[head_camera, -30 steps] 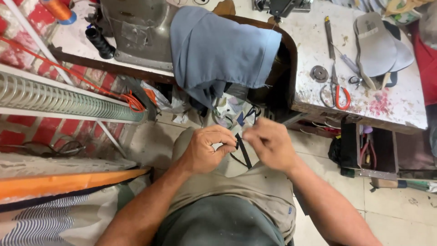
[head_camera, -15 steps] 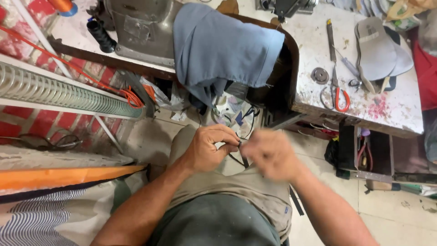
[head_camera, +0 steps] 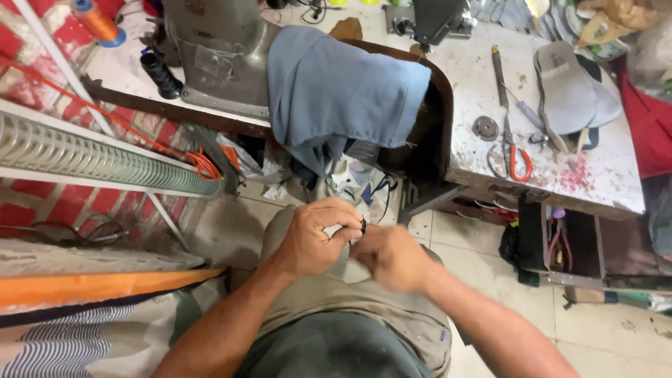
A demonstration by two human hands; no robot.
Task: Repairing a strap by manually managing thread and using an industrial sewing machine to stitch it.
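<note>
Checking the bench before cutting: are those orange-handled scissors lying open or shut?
Cannot tell. The orange-handled scissors lie flat on the workbench, handles toward the person; the blades are too small and cluttered among tools to make out.

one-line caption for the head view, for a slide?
Both hands, left and right, pinch a small dark piece over the lap.

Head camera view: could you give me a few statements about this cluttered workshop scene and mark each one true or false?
1. The left hand and right hand meet above the person's lap. True.
2. A blue cloth hangs over the worktable's edge. True.
3. The scissors have green handles. False: they are orange-red.
4. The grey shoe soles lie on the floor. False: they lie on the worktable.
5. Between the hands is a small dark piece. True.
</note>
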